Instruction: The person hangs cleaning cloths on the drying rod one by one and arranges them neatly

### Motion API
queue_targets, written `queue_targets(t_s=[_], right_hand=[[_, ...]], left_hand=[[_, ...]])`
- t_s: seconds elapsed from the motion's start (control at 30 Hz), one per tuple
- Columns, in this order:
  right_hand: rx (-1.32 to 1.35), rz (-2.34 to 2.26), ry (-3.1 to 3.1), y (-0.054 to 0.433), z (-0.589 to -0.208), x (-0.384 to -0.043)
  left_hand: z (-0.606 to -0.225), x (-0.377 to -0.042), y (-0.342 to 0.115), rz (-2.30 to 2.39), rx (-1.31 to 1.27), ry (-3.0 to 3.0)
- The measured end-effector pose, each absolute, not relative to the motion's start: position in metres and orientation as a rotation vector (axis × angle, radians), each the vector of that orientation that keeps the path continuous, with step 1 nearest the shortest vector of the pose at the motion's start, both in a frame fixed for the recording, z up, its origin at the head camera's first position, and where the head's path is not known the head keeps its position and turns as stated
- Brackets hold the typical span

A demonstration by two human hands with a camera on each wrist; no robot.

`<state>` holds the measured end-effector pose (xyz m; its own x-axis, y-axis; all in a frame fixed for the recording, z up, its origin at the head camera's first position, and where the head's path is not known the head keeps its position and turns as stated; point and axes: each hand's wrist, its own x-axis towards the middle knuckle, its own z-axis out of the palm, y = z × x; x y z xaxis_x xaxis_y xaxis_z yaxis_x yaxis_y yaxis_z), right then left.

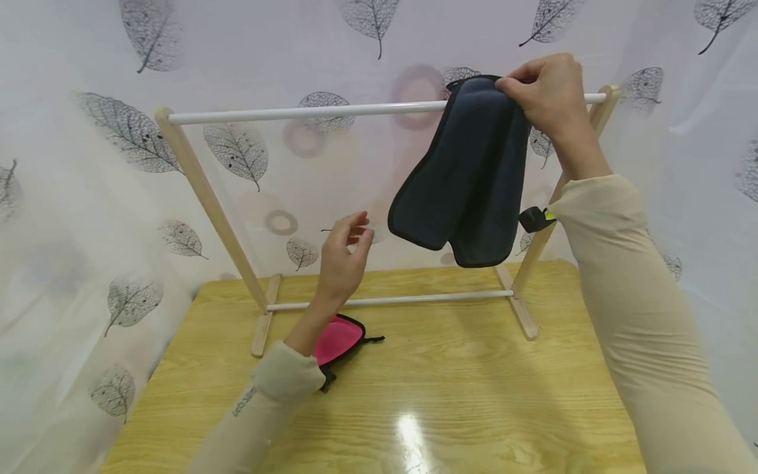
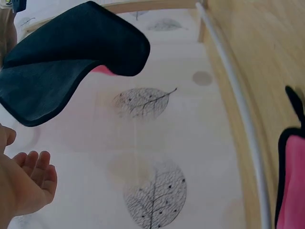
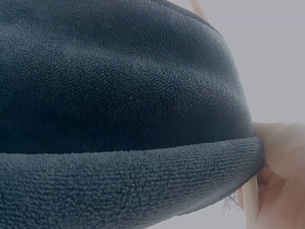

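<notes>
My right hand [image 1: 553,95] pinches the upper edge of a dark navy, fuzzy cloth piece [image 1: 458,171] with black edging. This piece hangs in front of the white top rail [image 1: 308,112] of a small wooden rack, in two lobes with a fold between them. The right wrist view shows its towel-like surface [image 3: 119,95] close up, with the thumb and fingers at its edge. My left hand [image 1: 345,257] is in the air below and left of the cloth, fingers loosely bent and holding nothing. A bit of pink [image 2: 103,70] shows behind the cloth in the left wrist view.
On the wooden table [image 1: 414,368] lies a pink piece with black edging [image 1: 340,339] and a thin black strap, partly hidden by my left forearm. The rack's lower white bar [image 1: 426,298] runs between its wooden feet. Behind hangs a leaf-printed curtain [image 1: 367,164].
</notes>
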<state>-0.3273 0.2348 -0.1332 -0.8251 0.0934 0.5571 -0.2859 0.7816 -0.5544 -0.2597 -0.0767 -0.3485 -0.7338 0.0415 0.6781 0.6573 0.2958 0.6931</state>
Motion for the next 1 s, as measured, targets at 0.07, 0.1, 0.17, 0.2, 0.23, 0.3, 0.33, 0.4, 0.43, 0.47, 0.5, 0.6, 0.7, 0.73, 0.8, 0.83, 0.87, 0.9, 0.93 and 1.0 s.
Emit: queue_targets(t_s=[0.07,0.1,0.17,0.2,0.23,0.3,0.33,0.4,0.43,0.47,0.5,0.6,0.7,0.73,0.8,0.83,0.87,0.9,0.93,1.0], right_hand=[[0.146,0.865,-2.396,0.234,-0.133,-0.327],[0.145,0.864,-2.398,0.234,-0.134,-0.327],[0.141,0.862,-2.401,0.233,-0.134,-0.327],[0.140,0.862,-2.403,0.233,-0.134,-0.327],[0.139,0.861,-2.404,0.233,-0.134,-0.326],[0.139,0.859,-2.404,0.233,-0.134,-0.326],[0.139,0.860,-2.405,0.233,-0.134,-0.326],[0.141,0.858,-2.404,0.233,-0.134,-0.327],[0.140,0.857,-2.405,0.233,-0.134,-0.327],[0.140,0.858,-2.405,0.233,-0.134,-0.327],[0.141,0.859,-2.403,0.233,-0.133,-0.327],[0.143,0.863,-2.401,0.233,-0.134,-0.327],[0.148,0.871,-2.394,0.233,-0.134,-0.327],[0.148,0.874,-2.395,0.233,-0.134,-0.327],[0.149,0.870,-2.393,0.233,-0.134,-0.327],[0.150,0.870,-2.392,0.234,-0.134,-0.327],[0.152,0.870,-2.393,0.234,-0.134,-0.327],[0.153,0.874,-2.392,0.234,-0.134,-0.327],[0.154,0.870,-2.393,0.234,-0.134,-0.327],[0.152,0.860,-2.393,0.235,-0.134,-0.327]], left_hand=[[-0.352,-0.260,-0.070,-1.490,-0.609,-2.033],[-0.354,-0.261,-0.067,-1.505,-0.601,-2.039],[-0.356,-0.262,-0.060,-1.538,-0.577,-2.052],[-0.356,-0.263,-0.057,-1.551,-0.567,-2.055],[-0.357,-0.264,-0.054,-1.565,-0.557,-2.057],[-0.359,-0.266,-0.049,-1.591,-0.537,-2.059],[-0.360,-0.267,-0.046,-1.601,-0.533,-2.052],[-0.362,-0.268,-0.041,-1.613,-0.529,-2.041],[-0.363,-0.269,-0.038,-1.625,-0.519,-2.034],[-0.364,-0.270,-0.035,-1.637,-0.513,-2.024],[-0.365,-0.271,-0.032,-1.646,-0.505,-2.013],[-0.369,-0.273,-0.024,-1.682,-0.478,-1.980],[-0.372,-0.274,-0.018,-1.712,-0.468,-1.940],[-0.373,-0.273,-0.017,-1.718,-0.465,-1.930],[-0.374,-0.273,-0.016,-1.727,-0.452,-1.909],[-0.375,-0.273,-0.016,-1.735,-0.438,-1.900],[-0.375,-0.273,-0.016,-1.742,-0.424,-1.892],[-0.375,-0.273,-0.016,-1.749,-0.411,-1.881],[-0.376,-0.272,-0.017,-1.754,-0.397,-1.874],[-0.375,-0.270,-0.018,-1.765,-0.384,-1.852]])
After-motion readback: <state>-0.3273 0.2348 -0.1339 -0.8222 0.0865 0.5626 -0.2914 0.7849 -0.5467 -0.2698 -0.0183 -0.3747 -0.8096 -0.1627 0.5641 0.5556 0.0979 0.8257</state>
